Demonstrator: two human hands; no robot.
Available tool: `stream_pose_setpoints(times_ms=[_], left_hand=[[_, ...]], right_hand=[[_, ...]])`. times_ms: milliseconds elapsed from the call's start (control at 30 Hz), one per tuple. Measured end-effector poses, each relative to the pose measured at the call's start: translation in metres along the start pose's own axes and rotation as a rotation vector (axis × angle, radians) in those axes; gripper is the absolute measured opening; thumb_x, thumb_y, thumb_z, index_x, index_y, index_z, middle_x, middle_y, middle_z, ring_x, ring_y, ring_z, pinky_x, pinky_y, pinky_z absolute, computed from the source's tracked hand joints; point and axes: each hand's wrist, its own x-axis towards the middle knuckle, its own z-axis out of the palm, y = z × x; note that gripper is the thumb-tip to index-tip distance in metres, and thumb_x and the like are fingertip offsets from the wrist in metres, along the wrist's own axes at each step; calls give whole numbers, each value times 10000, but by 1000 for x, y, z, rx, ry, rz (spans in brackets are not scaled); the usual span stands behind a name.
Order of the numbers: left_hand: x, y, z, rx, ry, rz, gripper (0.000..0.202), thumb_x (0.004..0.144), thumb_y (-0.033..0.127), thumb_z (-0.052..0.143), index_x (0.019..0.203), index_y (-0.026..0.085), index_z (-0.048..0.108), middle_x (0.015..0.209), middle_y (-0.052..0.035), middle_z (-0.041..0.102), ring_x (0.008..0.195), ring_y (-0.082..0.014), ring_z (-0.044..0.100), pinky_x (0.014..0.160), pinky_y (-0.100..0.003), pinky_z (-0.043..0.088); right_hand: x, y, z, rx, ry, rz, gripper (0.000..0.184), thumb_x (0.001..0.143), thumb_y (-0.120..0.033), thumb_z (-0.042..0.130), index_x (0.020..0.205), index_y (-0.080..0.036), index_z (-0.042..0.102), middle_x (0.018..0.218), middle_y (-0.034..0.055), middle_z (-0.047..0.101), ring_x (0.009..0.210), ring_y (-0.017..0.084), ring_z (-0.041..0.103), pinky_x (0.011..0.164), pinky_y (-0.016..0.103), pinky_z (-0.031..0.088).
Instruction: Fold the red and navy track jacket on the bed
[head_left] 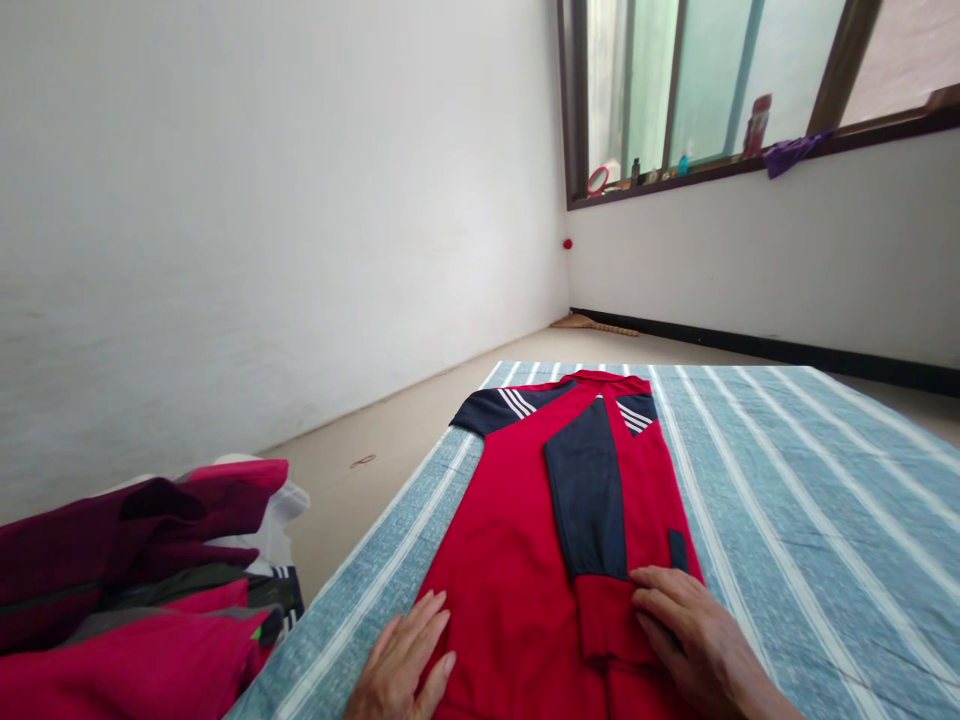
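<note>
A red jacket (pixel 517 540) with navy sleeves and white shoulder stripes lies flat on a blue-and-white striped bedsheet (pixel 810 520). One navy sleeve (pixel 589 500) is folded down across its back. My left hand (pixel 405 665) lies flat with fingers stretched on the jacket's lower left edge. My right hand (pixel 694 635) rests flat with fingers spread over the red cuff and the jacket's lower right edge. Neither hand grips anything.
A pile of maroon, pink and dark clothes (pixel 135 590) sits at the lower left beside the bed. Bare floor (pixel 390 440) runs along the white wall. A broom (pixel 592 323) lies near the far corner. Bottles and a purple cloth (pixel 791 152) sit on the window sill.
</note>
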Motion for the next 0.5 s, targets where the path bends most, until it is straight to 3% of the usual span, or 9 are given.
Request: stream_pose_setpoints(times_ms=[200, 500], left_hand=[[1, 0, -2, 38, 13, 33, 290, 927, 306, 460, 1168, 203, 583, 1154, -49, 681, 1043, -188, 650, 825, -285, 581], [-1, -3, -3, -8, 1, -40, 301, 912, 295, 480, 1188, 235, 584, 1197, -45, 659, 1070, -195, 635, 851, -271, 568]], right_hand=[[-1, 0, 2, 5, -5, 11, 199, 927, -166, 448, 976, -249, 622, 1102, 52, 645, 996, 203, 621, 862, 354, 508], [0, 0, 3, -2, 37, -2, 187, 924, -186, 460, 949, -251, 634, 1077, 47, 663, 967, 202, 639, 834, 342, 527]])
